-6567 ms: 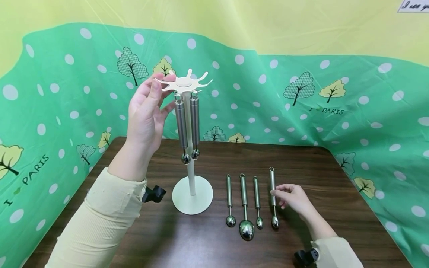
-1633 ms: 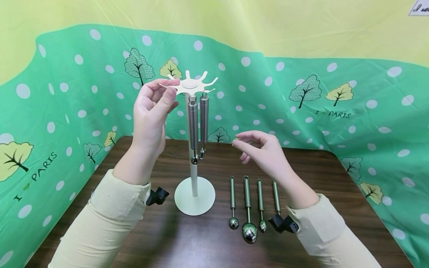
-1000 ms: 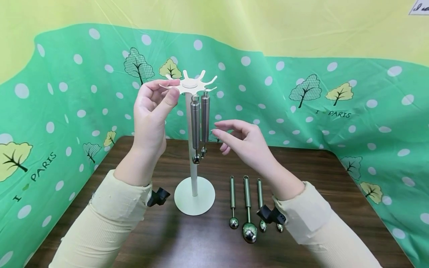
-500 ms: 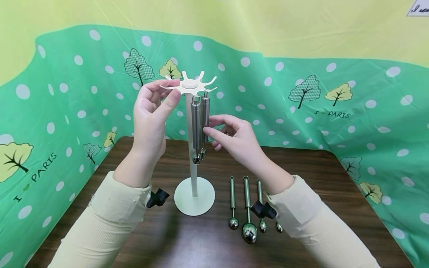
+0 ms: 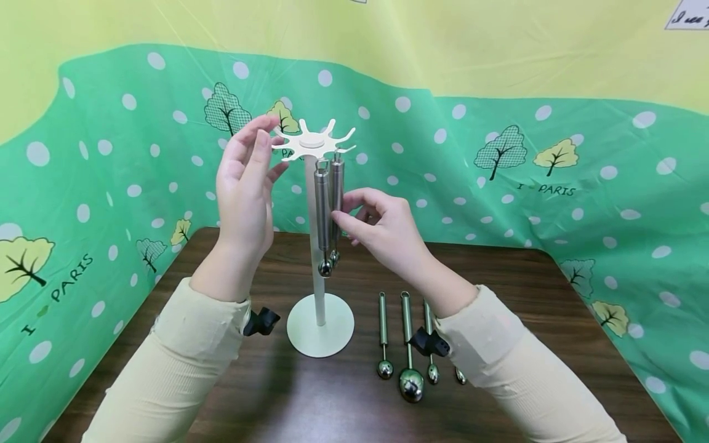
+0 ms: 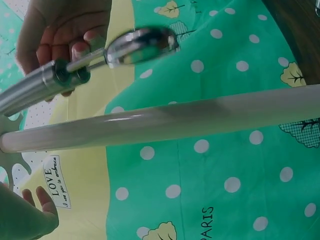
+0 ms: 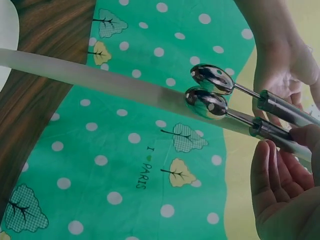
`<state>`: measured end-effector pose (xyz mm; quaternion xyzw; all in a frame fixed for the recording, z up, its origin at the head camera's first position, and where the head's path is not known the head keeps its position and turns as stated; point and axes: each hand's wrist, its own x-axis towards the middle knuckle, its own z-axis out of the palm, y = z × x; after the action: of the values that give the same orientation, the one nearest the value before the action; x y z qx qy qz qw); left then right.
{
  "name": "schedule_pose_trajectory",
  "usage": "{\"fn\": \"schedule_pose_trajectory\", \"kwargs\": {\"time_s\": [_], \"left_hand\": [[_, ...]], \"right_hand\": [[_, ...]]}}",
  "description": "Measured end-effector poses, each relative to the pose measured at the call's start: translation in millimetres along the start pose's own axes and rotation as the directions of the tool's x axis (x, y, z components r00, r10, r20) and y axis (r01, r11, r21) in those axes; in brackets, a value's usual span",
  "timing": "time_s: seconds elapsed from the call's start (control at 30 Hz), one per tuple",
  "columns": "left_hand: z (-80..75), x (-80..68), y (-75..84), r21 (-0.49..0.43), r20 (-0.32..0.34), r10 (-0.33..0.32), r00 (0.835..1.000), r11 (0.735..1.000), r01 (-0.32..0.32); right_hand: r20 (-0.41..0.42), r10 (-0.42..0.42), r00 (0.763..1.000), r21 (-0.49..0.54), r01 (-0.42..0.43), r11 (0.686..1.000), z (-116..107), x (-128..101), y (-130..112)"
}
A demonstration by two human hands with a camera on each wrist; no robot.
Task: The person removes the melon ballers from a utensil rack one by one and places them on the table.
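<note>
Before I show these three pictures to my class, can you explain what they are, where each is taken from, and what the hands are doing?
No machine here: a person wears three cameras, one on the head and one on each wrist. In the head view, a white hanging stand rises from a brown table. Two steel scoops hang from its star-shaped top. The left hand is open beside that top, fingers straight. The right hand pinches the handle of the right-hand hanging scoop. Four more scoops lie on the table, partly hidden by the right sleeve. The wrist views show the scoop bowls and the stand's pole close up, sideways.
</note>
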<state>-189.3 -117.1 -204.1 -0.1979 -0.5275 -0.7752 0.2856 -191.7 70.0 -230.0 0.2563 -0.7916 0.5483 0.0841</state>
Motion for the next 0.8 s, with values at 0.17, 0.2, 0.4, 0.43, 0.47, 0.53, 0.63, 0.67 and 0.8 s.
{"fn": "schedule_pose_trajectory", "kwargs": {"time_s": [0.17, 0.2, 0.4, 0.43, 0.47, 0.53, 0.63, 0.67, 0.8], "left_hand": [[-2.2, 4.5, -3.1, 0.003, 0.024, -0.044, 0.999, 0.999, 0.044], [-3.3, 5.2, -4.1, 0.002, 0.031, -0.057, 0.998, 0.998, 0.057], [-7.9, 7.2, -8.6, -0.046, 0.119, -0.136, 0.984, 0.989, 0.142], [-8.2, 7.4, -8.9, -0.051, 0.138, -0.145, 0.98, 0.987, 0.154], [-8.4, 7.5, -9.2, -0.055, 0.155, -0.154, 0.976, 0.985, 0.164], [-8.4, 8.0, -9.7, -0.059, 0.182, -0.162, 0.97, 0.983, 0.176], [-7.9, 8.8, -10.0, -0.083, 0.2, -0.164, 0.966, 0.98, 0.183], [-7.8, 9.2, -10.2, -0.097, 0.2, -0.162, 0.966, 0.978, 0.184], [-7.3, 10.8, -10.9, -0.132, 0.198, -0.151, 0.969, 0.975, 0.179]], "right_hand": [[-0.033, -0.018, 0.999, -0.01, 0.017, 1.0, -2.7, -1.8, 1.5], [-0.037, -0.022, 0.999, -0.013, 0.022, 1.0, -3.4, -2.1, 1.6], [-0.065, -0.052, 0.997, -0.023, 0.051, 0.998, -8.7, -5.2, -1.3], [-0.073, -0.058, 0.996, -0.025, 0.056, 0.998, -10.0, -6.1, -1.9], [-0.082, -0.063, 0.995, -0.027, 0.061, 0.998, -11.3, -7.2, -2.6], [-0.099, -0.074, 0.992, -0.03, 0.072, 0.997, -14.3, -9.4, -3.1], [-0.116, -0.079, 0.99, -0.021, 0.077, 0.997, -19.1, -12.2, -2.8], [-0.119, -0.079, 0.99, -0.015, 0.078, 0.997, -20.6, -12.9, -2.4], [-0.137, -0.083, 0.987, 0.008, 0.085, 0.996, -26.9, -15.4, -0.7]]}}
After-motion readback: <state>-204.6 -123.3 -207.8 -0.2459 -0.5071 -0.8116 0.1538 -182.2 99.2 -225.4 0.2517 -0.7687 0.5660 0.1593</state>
